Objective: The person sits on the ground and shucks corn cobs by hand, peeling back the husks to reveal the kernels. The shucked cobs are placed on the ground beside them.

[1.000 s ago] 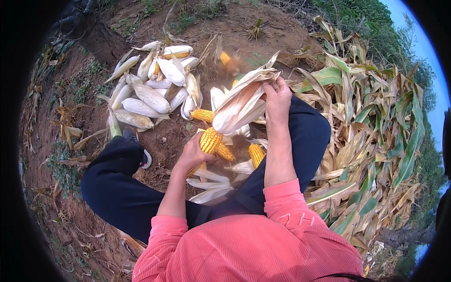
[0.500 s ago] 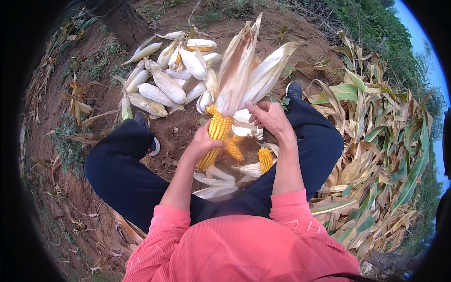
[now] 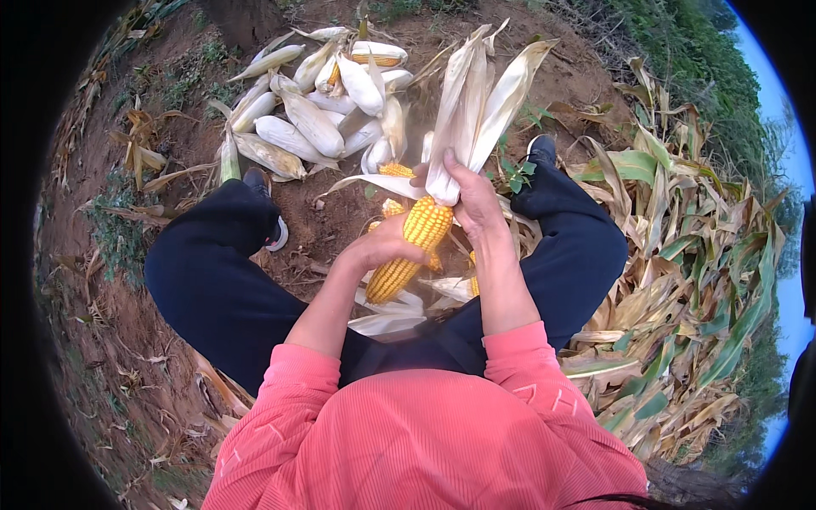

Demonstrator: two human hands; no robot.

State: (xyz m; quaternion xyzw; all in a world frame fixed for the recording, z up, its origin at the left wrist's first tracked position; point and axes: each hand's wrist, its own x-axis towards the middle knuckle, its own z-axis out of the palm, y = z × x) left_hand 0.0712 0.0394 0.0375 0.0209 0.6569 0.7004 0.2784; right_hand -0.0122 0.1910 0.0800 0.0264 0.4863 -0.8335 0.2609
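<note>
Between my knees I hold up an ear of corn (image 3: 427,223), its yellow kernels bare and its pale husk (image 3: 466,115) peeled back, pointing away from me. My left hand (image 3: 387,244) is wrapped round the kernels at the ear's middle. Around the gathered husk, close to the ear's base, my right hand (image 3: 473,197) is closed; some of its fingers are hidden behind the husk. Below the ear, other bare yellow cobs and pale husk leaves (image 3: 387,316) lie on the soil, partly covered by my hands.
Ahead to the left lies a pile of corn ears in white husks (image 3: 319,127). A large heap of dry and green corn leaves (image 3: 671,280) stands on my right. My dark-trousered legs (image 3: 225,280) are bent to both sides on brown soil, with a trunk (image 3: 242,21) beyond.
My right hand has gone from loosely beside the husk to gripping it at the base. The ear has shifted slightly right, and its husk leaves are drawn closer together.
</note>
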